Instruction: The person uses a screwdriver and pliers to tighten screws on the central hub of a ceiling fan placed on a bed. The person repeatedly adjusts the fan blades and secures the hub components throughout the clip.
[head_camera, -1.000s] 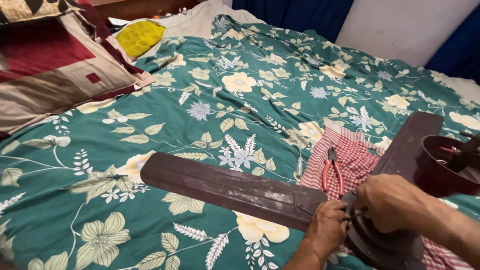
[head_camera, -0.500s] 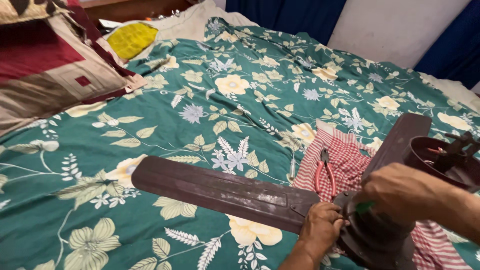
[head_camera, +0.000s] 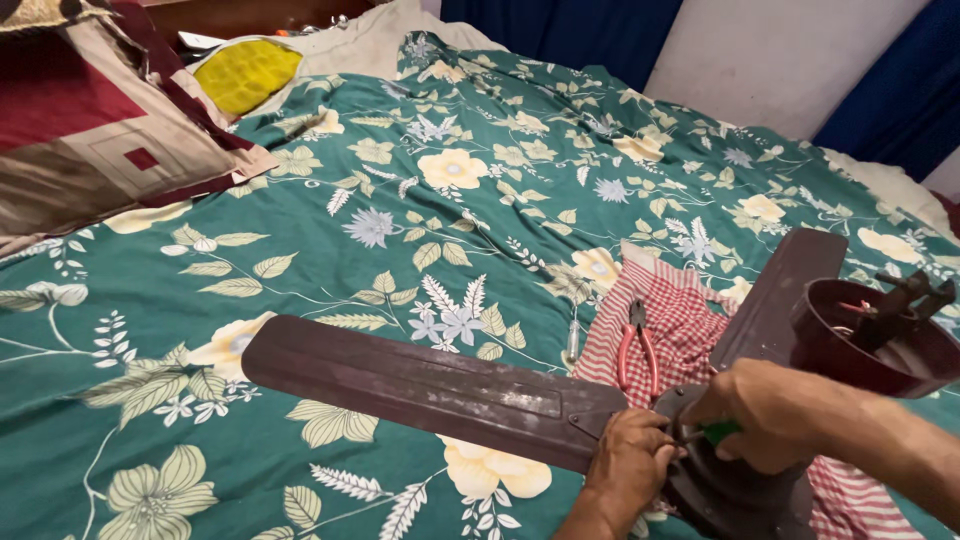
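A dark brown ceiling fan lies on the bed, one long blade (head_camera: 420, 385) pointing left and another blade (head_camera: 780, 295) pointing up right. My left hand (head_camera: 630, 465) presses on the joint where the long blade meets the round motor body (head_camera: 740, 495). My right hand (head_camera: 770, 415) is closed around a green-handled screwdriver (head_camera: 720, 432) whose tip sits at that joint. Red-handled pliers (head_camera: 637, 350) lie on a red checked cloth (head_camera: 680, 320) just above my hands. The fan's brown cup-shaped canopy (head_camera: 865, 340) with its rod sits at the right.
A green floral bedsheet (head_camera: 400, 220) covers the bed. A maroon and beige patchwork pillow (head_camera: 90, 150) and a yellow cushion (head_camera: 245, 75) sit at the top left. A white wall and blue curtains (head_camera: 560, 30) stand behind the bed.
The view has shifted slightly, with the fan now a little lower in frame. My hands stay at the blade joint, and the green handle shows in my right hand.
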